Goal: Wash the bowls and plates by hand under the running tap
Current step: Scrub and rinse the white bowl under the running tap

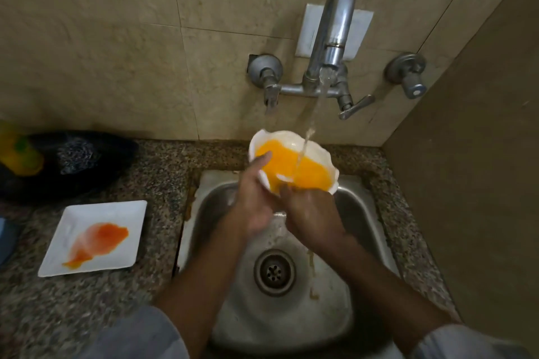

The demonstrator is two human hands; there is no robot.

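A white bowl with a wavy rim, coated inside with orange-yellow residue, is held tilted over the back of a steel sink. Water from the wall tap falls straight into it.

The left hand grips the bowl's near left rim, thumb lying inside over the residue. The right hand holds the near lower edge, its fingers curled beneath; both hands are blurred, so the exact finger positions are unclear.

The bowl lies just beyond both hands, its long axis running from upper left to lower right. Its underside is hidden.

On the speckled desk to the left sits a square white plate smeared orange, unwashed and nearer the left hand. Behind it lies a dark heap, hard to make out.
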